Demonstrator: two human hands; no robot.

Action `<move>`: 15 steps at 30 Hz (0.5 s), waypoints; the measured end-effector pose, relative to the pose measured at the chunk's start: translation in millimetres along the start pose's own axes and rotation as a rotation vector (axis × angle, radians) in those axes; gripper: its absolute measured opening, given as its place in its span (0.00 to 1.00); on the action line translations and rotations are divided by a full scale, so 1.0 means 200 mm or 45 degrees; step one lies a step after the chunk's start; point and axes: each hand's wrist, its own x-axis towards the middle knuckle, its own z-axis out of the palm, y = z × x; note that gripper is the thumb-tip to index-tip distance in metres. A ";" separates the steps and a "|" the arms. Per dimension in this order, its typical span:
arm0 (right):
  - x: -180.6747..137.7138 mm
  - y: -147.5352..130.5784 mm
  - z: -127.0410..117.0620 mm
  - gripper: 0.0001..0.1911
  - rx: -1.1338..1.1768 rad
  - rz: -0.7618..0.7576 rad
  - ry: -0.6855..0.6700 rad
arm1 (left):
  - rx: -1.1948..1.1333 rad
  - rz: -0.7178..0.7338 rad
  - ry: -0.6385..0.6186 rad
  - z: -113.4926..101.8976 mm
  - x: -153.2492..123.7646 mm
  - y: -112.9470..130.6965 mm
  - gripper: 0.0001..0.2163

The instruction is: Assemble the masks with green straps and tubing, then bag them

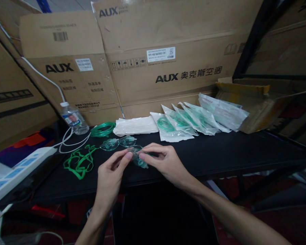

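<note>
Both hands meet over the front of a black table. My left hand and my right hand pinch a small clear green-tinted plastic mask part between their fingertips. Just behind it lie two more clear mask pieces. Green elastic straps lie loose to the left, and a coil of green tubing sits behind them.
Several sealed bags with green masks fan out at the back, beside flat white pouches. A water bottle, white cables and a power strip sit at left. Cardboard boxes wall the back; an open carton stands right.
</note>
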 end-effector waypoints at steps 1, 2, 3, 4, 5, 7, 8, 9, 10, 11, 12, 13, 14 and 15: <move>0.00 0.00 0.01 0.09 0.023 0.011 0.018 | -0.022 -0.005 0.029 0.00 0.00 0.00 0.18; 0.01 0.01 0.02 0.10 0.032 0.025 0.028 | -0.030 -0.006 0.044 0.01 0.00 -0.01 0.17; 0.01 0.01 0.02 0.10 0.030 0.039 0.030 | -0.026 0.000 0.050 0.01 0.00 -0.01 0.17; 0.02 0.01 0.03 0.09 0.022 0.050 0.030 | -0.014 0.014 0.054 0.01 0.00 -0.01 0.17; 0.03 0.01 0.03 0.09 0.010 0.059 0.031 | 0.005 0.031 0.055 0.01 0.00 -0.01 0.17; 0.03 0.02 0.04 0.08 -0.020 0.054 0.050 | 0.053 0.058 0.047 0.00 0.00 0.00 0.17; 0.03 0.02 0.05 0.07 -0.035 0.039 0.077 | 0.077 0.070 0.042 0.00 0.00 0.01 0.17; 0.03 0.03 0.06 0.07 -0.051 0.014 0.117 | 0.098 0.085 0.038 0.00 0.00 0.01 0.17; 0.03 0.03 0.07 0.06 -0.070 -0.018 0.163 | 0.118 0.098 0.033 -0.01 0.00 0.02 0.16; 0.02 0.04 0.08 0.05 -0.096 -0.057 0.212 | 0.134 0.112 0.031 -0.01 0.00 0.03 0.16; 0.01 0.05 0.09 0.04 -0.129 -0.098 0.258 | 0.147 0.129 0.026 -0.01 0.00 0.03 0.15; 0.00 0.05 0.10 0.04 -0.173 -0.138 0.294 | 0.159 0.147 0.018 -0.01 0.00 0.04 0.15; -0.01 0.06 0.11 0.05 -0.225 -0.178 0.321 | 0.170 0.163 0.007 -0.01 -0.01 0.05 0.14; -0.02 0.06 0.12 0.06 -0.280 -0.217 0.343 | 0.184 0.177 -0.003 0.00 -0.01 0.05 0.13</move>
